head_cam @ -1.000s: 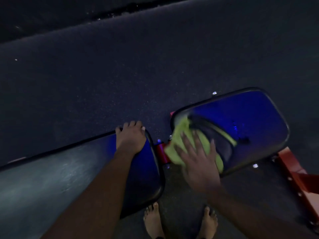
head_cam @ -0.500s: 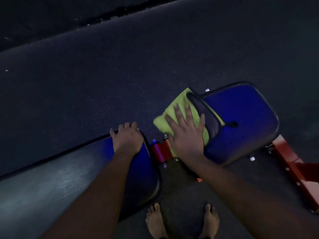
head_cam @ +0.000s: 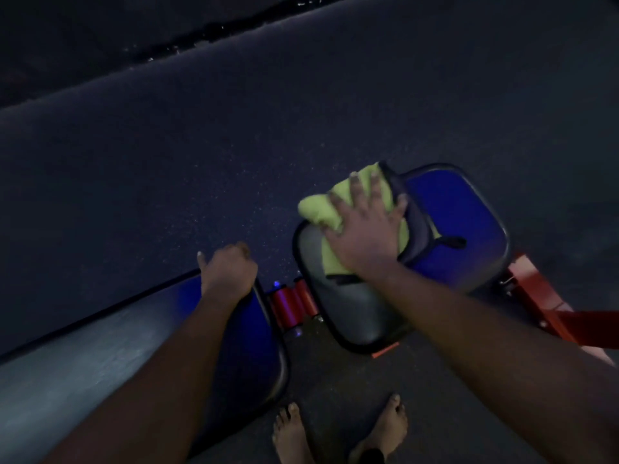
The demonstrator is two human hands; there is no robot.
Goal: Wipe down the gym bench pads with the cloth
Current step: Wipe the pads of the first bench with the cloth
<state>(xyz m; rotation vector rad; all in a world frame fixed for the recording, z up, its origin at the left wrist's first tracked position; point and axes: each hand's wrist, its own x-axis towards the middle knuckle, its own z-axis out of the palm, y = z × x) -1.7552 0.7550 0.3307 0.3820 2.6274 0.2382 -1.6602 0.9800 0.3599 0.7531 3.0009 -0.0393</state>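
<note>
Fingers (head_cam: 355, 192) spread flat, right hand (head_cam: 365, 239) presses the cloth (head_cam: 318, 209), lying near-to-far, onto the seat pad (head_cam: 469, 212).

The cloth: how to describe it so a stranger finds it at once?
Start at the long pad at lower left, then cross the red joint to the smaller seat pad. The cloth lies over its far left corner, under the right hand. It alone is yellow-green.
</note>
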